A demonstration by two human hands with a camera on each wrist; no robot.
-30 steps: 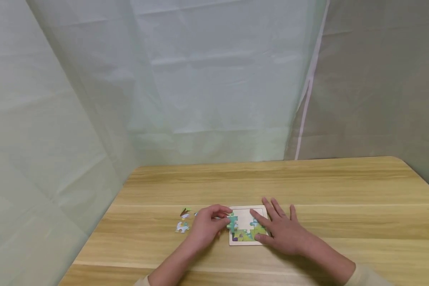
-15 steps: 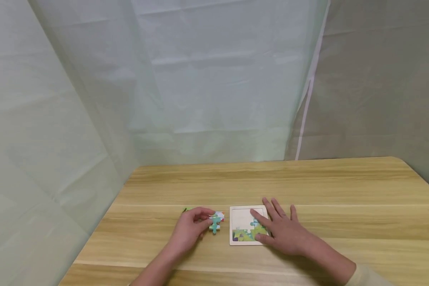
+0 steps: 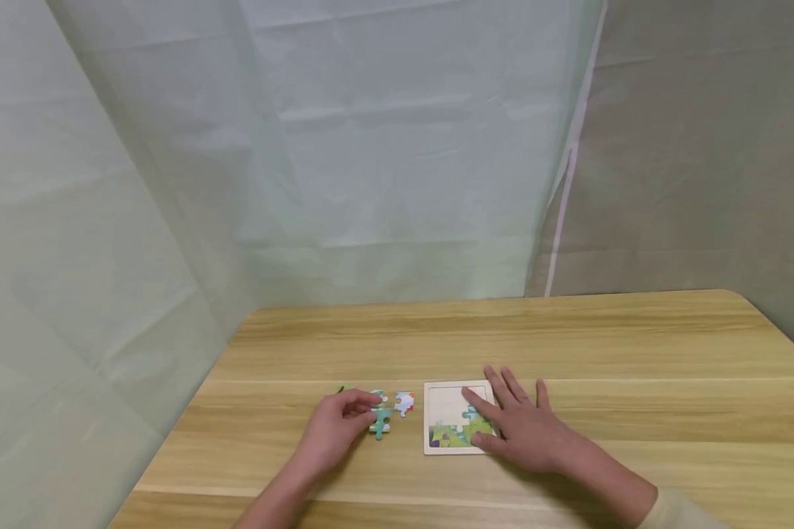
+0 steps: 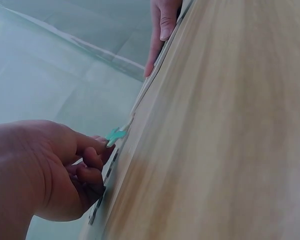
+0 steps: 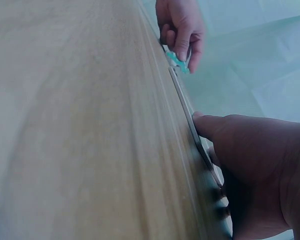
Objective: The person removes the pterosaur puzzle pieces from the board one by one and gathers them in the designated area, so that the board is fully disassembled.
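Observation:
Between thumb and fingers, my left hand (image 3: 331, 427) pinches a teal jigsaw piece (image 3: 380, 425) left of the puzzle tray. In the left wrist view the teal piece (image 4: 115, 136) is raised off the tabletop, tilted. The square, pale tray (image 3: 427, 411) has green pieces fitted along its bottom and right side; its upper left shows bare backing (image 3: 446, 401). My right hand (image 3: 529, 435) rests with fingers spread over the tray's right side, its thumb on the fitted pieces (image 3: 451, 436). Those fingers hide part of the picture.
A loose white-and-red piece (image 3: 404, 402) lies between the left hand and the tray. A bit of green piece (image 3: 346, 387) shows behind the left hand, which hides what lies beneath it. The wooden table (image 3: 609, 338) reaches back to hanging sheets (image 3: 397, 184).
My left hand has drawn the teal piece leftward, from the tray's left edge to over the table. It now covers loose pieces seen earlier. The right hand has stayed in place.

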